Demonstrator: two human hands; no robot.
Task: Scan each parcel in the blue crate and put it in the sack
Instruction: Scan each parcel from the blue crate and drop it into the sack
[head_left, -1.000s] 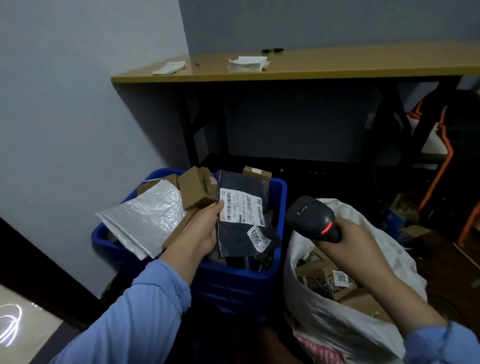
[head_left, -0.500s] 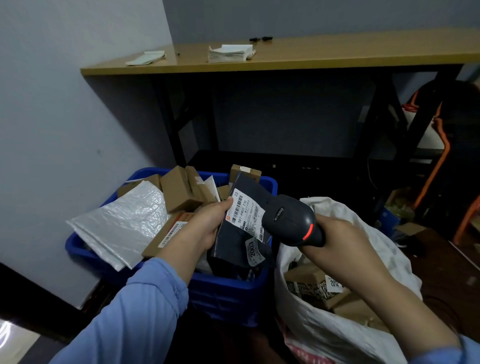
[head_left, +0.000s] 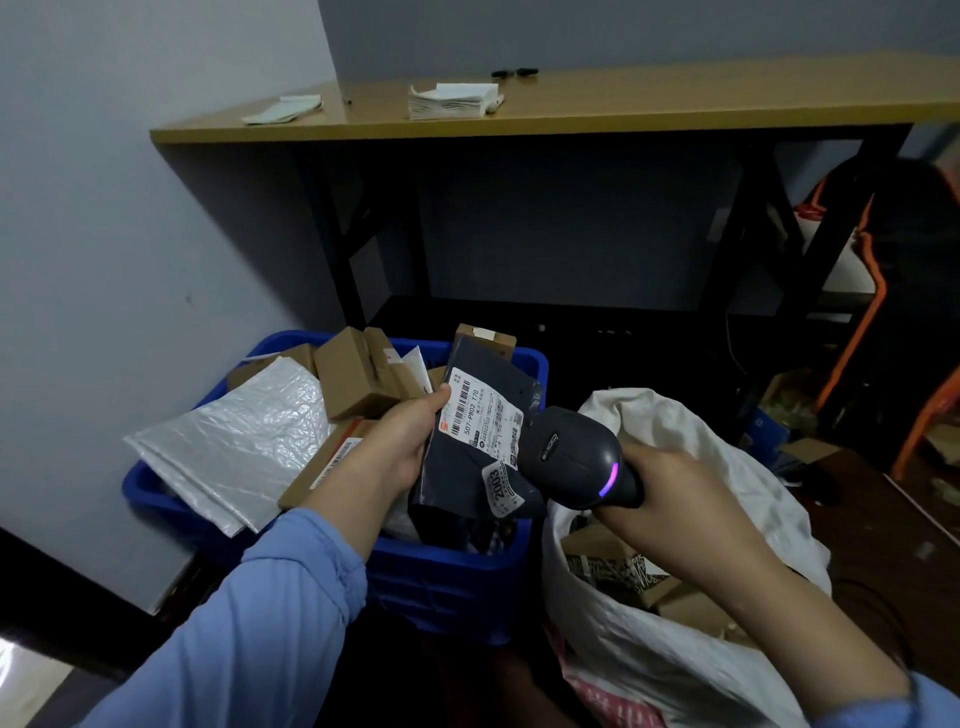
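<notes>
Above blue crate (head_left: 457, 582): left hand (head_left: 395, 447) pinching dark parcel (head_left: 467, 467), label up; right hand (head_left: 670, 493) wrapped round scanner (head_left: 576, 460), nose near label; sack (head_left: 675, 649) beside.

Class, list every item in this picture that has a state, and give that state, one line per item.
dark parcel: held up above the crate, label facing the scanner
scanner: gripped, indicator light lit purple
left hand: closed on the dark parcel
right hand: closed on the scanner
blue crate: full of parcels
sack: open, boxes inside
silver mailer: lying over the crate rim
</notes>
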